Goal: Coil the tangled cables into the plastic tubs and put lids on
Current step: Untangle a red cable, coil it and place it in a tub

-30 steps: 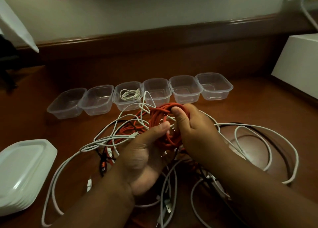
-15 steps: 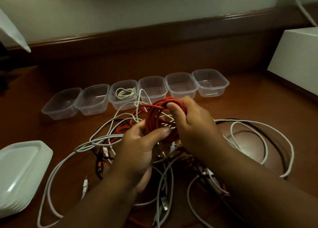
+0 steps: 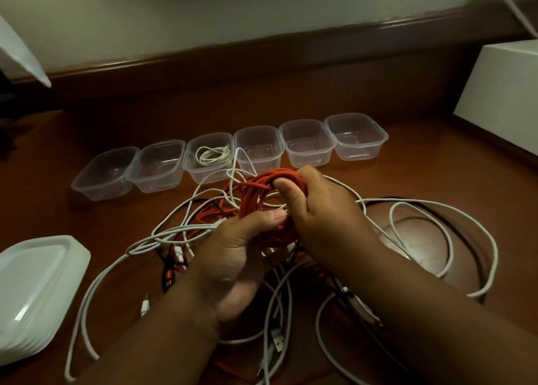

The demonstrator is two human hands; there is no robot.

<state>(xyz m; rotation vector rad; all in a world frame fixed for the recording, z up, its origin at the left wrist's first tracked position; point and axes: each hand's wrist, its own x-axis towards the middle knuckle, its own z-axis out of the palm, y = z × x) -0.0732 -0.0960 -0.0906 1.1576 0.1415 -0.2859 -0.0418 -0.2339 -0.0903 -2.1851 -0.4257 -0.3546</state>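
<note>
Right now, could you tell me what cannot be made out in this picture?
- Head view: the lower part of the red cable coil is covered by the left hand and right hand.
- The stack of lids is cut off by the left edge; their number is unclear.
- Cable ends under both forearms are hidden.
- The white box runs off the right edge.

Loose white cables (image 3: 442,210) ring my hands (image 3: 329,210) on every side; bare table (image 3: 436,163) lies beyond my right hand, before the tubs (image 3: 356,137).
</note>
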